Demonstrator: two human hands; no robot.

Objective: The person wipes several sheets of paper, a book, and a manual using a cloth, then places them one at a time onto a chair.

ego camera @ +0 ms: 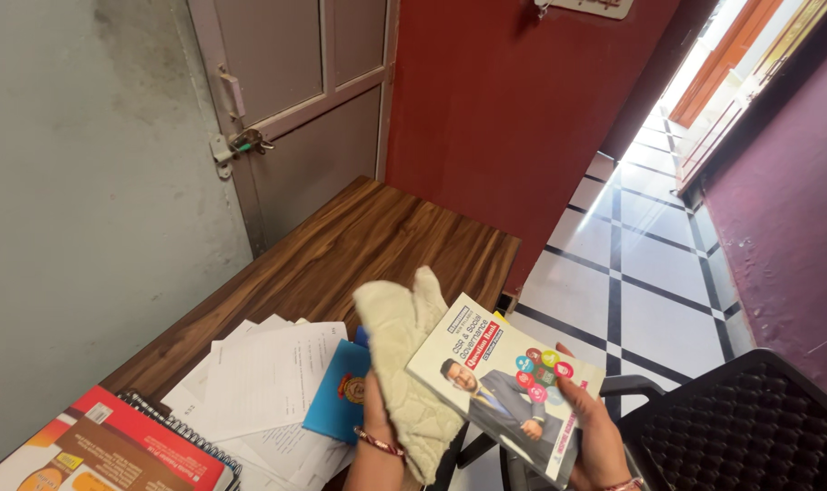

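Note:
My left hand (374, 427) holds a pale cream cloth (404, 350) that drapes over the fingers and rests against the left edge of a white paperback book (495, 377). My right hand (591, 418) grips that book at its lower right corner, thumb on the cover. The book is tilted, held above the near right end of a brown wooden table (359, 241). A bangle circles my left wrist.
On the table lie loose white papers (263, 373), a blue booklet (341, 391) and a red spiral notebook (131, 445). A black plastic chair (741, 427) stands at the right. Behind are a grey door (295, 109), a red panel (514, 109) and a tiled floor (641, 273).

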